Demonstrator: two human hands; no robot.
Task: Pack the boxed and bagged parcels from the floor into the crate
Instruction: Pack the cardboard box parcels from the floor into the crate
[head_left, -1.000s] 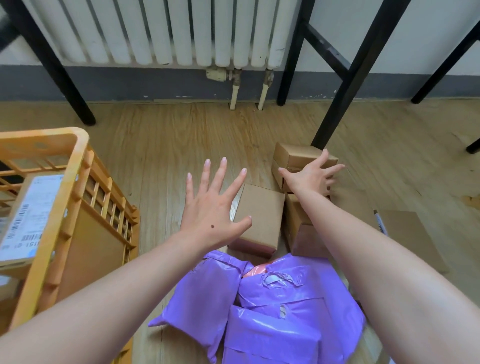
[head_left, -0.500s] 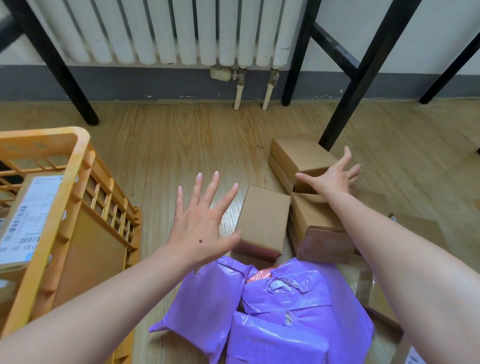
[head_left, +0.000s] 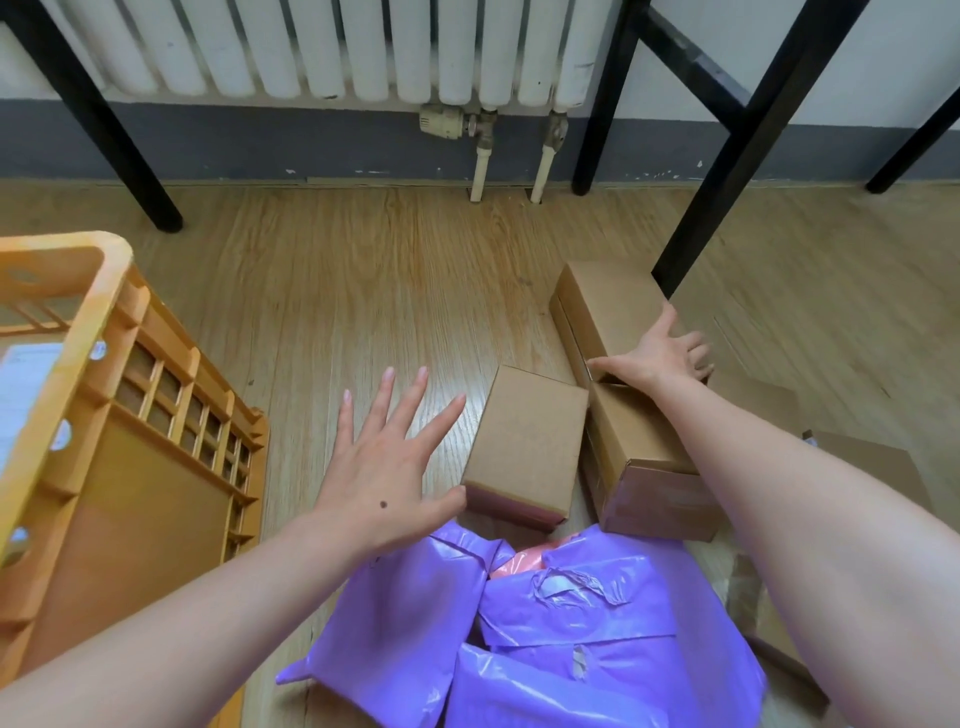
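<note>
Three brown cardboard boxes lie on the wooden floor. My right hand (head_left: 657, 358) grips the far box (head_left: 608, 301) across its near end, thumb on its left side and fingers curled over the right. A second box (head_left: 639, 441) lies under my right forearm, and a smaller one (head_left: 527, 441) sits to its left. My left hand (head_left: 384, 462) hovers with fingers spread, just left of the small box, holding nothing. Several purple bagged parcels (head_left: 597, 623) are heaped close in front of me. The orange crate (head_left: 78, 332) stands at the left and holds a labelled parcel (head_left: 26, 384).
A pink bag (head_left: 519, 561) peeks out between the purple ones. Flat cardboard parcels (head_left: 872, 462) lie at the right, partly hidden by my arm. A black table leg (head_left: 737, 156) stands just behind the far box. A radiator (head_left: 363, 47) lines the wall.
My right hand has settled lower on the far box, with its fingers now wrapped over the right side. My left hand stays spread and has drifted slightly nearer.
</note>
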